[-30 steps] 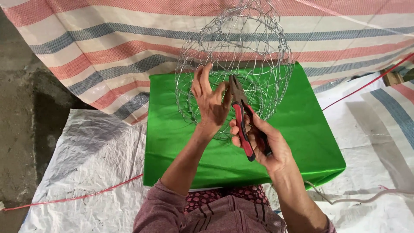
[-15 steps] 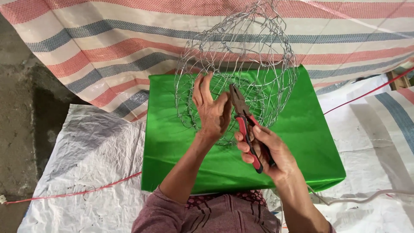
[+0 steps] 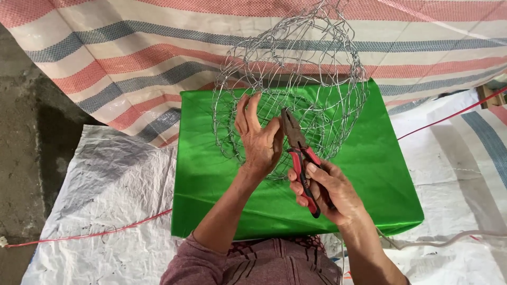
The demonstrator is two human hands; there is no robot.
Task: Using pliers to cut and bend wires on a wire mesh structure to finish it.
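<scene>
Two hands are at work over a green-covered desk (image 3: 222, 211), noted here from left to right. At the far left lies bare grey concrete floor (image 3: 21, 158). Next to it a white woven sheet (image 3: 105, 195) covers the ground, with a thin red cord (image 3: 105, 230) running across it towards the desk. Behind, a tarpaulin striped in red, blue and cream (image 3: 132, 58) hangs down to the desk's back edge.

My left hand (image 3: 259, 140) is raised with its back towards me, fingers spread and slightly curled, pressed against the near side of the wire mesh basket (image 3: 296, 68). Whether the fingertips hook the wire I cannot tell. The basket is a rounded cage of silver wire, standing on the desk's rear half and rising in front of the tarpaulin.

Just right of the left hand, the pliers (image 3: 301, 158) point up and away from me, their dark nose at the lower mesh of the basket, close beside my left thumb. Whether the nose grips a wire is not clear. My right hand (image 3: 330, 190) is wrapped around the red and black handles, holding them firmly.

Further right, the white sheet continues, crossed by another stretch of red cord (image 3: 449, 117).
</scene>
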